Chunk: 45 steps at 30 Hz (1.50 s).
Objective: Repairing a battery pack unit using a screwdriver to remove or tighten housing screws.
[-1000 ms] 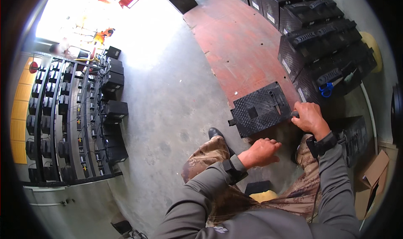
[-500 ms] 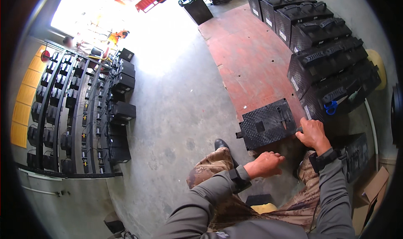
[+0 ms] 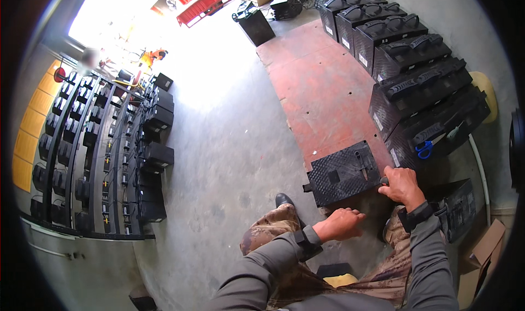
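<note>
A black battery-style case (image 3: 333,189) with a textured face lies flat on the near end of a red board. On its face rests a slim pointed tool (image 3: 363,168), its kind too small to tell. At the case's right edge, my right hand (image 3: 403,188) is closed around a small dark thing, mostly hidden by the fingers. My left hand (image 3: 340,224) hangs just below the case's near edge, its fingers loosely stretched and holding nothing. Blue-handled scissors (image 3: 424,150) rest by the nearest upright case to the right.
Several black cases with handles (image 3: 407,51) line the right side of the red board (image 3: 322,92). Another dark case (image 3: 458,210) stands beside my right forearm. A rack of black units (image 3: 98,152) fills the left. Cardboard (image 3: 486,256) leans at lower right.
The view has shifted slightly, so the scene sits a little lower and left. My right hand stays closed at the case's right edge, and my left hand remains near its front edge.
</note>
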Available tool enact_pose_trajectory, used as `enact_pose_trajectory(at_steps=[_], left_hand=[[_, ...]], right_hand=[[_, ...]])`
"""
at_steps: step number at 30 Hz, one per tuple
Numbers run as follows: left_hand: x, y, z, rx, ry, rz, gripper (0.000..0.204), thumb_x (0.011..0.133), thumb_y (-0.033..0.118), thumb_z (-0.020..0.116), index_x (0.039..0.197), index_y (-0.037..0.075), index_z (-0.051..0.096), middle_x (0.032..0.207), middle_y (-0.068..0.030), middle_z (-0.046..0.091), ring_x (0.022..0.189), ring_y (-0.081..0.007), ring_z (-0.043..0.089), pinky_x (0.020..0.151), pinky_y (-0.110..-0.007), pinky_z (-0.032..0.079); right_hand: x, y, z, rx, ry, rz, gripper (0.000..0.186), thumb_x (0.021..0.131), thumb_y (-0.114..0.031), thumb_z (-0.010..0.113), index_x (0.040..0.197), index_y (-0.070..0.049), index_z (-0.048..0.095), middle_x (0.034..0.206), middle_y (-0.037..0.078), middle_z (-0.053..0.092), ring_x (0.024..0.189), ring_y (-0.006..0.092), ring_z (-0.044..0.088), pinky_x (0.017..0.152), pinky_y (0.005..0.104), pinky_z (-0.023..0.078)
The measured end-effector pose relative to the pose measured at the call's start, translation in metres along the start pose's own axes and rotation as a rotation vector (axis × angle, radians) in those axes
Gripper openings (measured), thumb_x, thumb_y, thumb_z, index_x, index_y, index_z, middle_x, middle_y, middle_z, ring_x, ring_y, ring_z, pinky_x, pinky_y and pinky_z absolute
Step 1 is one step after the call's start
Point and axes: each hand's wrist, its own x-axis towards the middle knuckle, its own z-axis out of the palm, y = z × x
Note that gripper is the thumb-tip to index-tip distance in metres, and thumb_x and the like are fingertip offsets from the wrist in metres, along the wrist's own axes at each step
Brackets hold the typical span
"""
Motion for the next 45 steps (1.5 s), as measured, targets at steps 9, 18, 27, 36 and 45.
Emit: enact_pose_trajectory(at_steps=[9,18,27,36,45], left_hand=[[0.002,-0.001,0.001,-0.001,-0.023,-0.007,0.066,0.081,0.034,0.083,0.134,0.001,0.061,0.123,-0.02,0.069,0.113,-0.0399,0.066,0.095,-0.047,0.054],[0.003,0.001,-0.001,-0.006,-0.036,-0.01,0.064,0.081,0.034,0.083,0.133,0.002,0.062,0.121,-0.0191,0.07,0.111,-0.0396,0.067,0.094,-0.048,0.054],[0.004,0.005,-0.005,0.03,-0.011,0.05,0.059,0.082,0.033,0.081,0.129,0.002,0.063,0.118,-0.0188,0.07,0.107,-0.0405,0.067,0.09,-0.048,0.055],[-0.001,0.006,-0.012,0.019,0.026,0.082,0.055,0.084,0.031,0.08,0.128,0.005,0.062,0.118,-0.0186,0.07,0.11,-0.0399,0.067,0.091,-0.048,0.055],[-0.004,-0.003,-0.019,0.06,0.04,0.03,0.046,0.084,0.035,0.078,0.118,0.007,0.065,0.111,-0.0187,0.071,0.104,-0.0405,0.069,0.087,-0.051,0.056]], right_hand=[[0.004,0.005,0.001,-0.09,0.047,-0.063,0.034,0.076,-0.031,0.084,0.095,-0.006,0.069,0.093,0.016,0.074,0.091,0.0384,0.073,0.081,0.0498,0.056],[0.005,0.006,0.013,-0.025,0.083,-0.027,0.035,0.081,-0.036,0.081,0.094,-0.005,0.068,0.09,0.02,0.075,0.089,0.0403,0.073,0.08,0.0507,0.056],[0.006,0.007,0.02,0.012,0.117,0.021,0.039,0.082,-0.039,0.08,0.095,-0.005,0.068,0.093,0.021,0.075,0.091,0.0408,0.073,0.082,0.0507,0.056],[0.003,0.003,0.026,0.018,0.159,0.099,0.042,0.081,-0.041,0.08,0.097,-0.004,0.07,0.096,0.02,0.076,0.094,0.0399,0.074,0.085,0.0501,0.057],[0.005,-0.004,0.028,0.028,0.161,0.193,0.044,0.08,-0.044,0.081,0.101,-0.006,0.073,0.101,0.02,0.076,0.1,0.0396,0.073,0.089,0.0495,0.057]])
